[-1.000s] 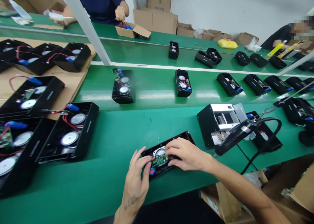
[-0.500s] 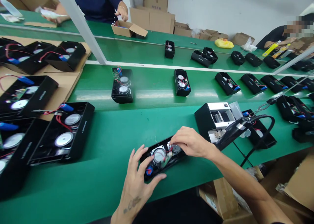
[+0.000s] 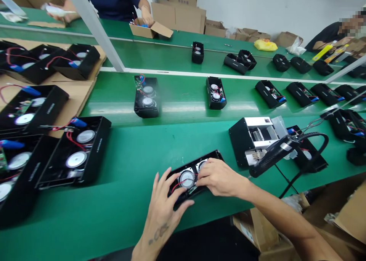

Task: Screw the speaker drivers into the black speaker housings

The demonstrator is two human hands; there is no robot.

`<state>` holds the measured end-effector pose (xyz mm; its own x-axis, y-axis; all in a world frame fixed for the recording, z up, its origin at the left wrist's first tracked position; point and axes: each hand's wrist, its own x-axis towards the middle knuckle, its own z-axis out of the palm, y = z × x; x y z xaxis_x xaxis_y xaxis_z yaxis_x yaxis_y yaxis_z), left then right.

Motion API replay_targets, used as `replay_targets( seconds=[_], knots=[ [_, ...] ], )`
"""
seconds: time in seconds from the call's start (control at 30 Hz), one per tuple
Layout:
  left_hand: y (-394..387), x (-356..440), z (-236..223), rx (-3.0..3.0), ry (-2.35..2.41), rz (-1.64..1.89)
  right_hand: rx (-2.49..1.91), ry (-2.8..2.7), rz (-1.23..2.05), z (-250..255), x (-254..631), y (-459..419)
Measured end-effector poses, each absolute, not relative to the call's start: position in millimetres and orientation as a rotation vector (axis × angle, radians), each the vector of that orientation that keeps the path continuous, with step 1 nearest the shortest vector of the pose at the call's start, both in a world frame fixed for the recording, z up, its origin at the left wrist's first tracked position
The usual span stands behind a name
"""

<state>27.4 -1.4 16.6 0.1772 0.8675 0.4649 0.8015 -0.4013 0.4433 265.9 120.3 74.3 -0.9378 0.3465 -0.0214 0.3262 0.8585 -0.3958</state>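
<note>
The left hand (image 3: pixel 162 204) has its fingers spread loosely round the near-left end of the case (image 3: pixel 189 166), thumb by the near wall, not clenched. The case lies open side up on the worktop (image 3: pixel 128 200), between the hands, its long axis slanting from near left to far right. Two speakers (image 3: pixel 187 179) are seated in it, and a red wire (image 3: pixel 178 183) crosses the left one. The board (image 3: pixel 193 189) sits tilted by the near wall, so settling it seems left to do; no cover is on. The right hand (image 3: pixel 219 177) has its fingers bunched over the farther speaker; what they grasp, if anything, I cannot tell. Beyond stands the machine (image 3: pixel 241 143).
</note>
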Motion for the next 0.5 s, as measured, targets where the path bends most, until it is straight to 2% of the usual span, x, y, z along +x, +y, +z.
replay_targets(
  seconds=[0.2, 0.5],
  knots=[
    [-4.0, 39.9, 20.4, 2.501, 1.699, 0.816, -0.524, -3.161, 0.663, 88.2, 266.8, 117.5],
    [-5.2, 48.0, 22.8, 2.488, 1.656, 0.758, -0.438, -3.052, 0.799, 82.5, 272.5, 113.8]
  ],
)
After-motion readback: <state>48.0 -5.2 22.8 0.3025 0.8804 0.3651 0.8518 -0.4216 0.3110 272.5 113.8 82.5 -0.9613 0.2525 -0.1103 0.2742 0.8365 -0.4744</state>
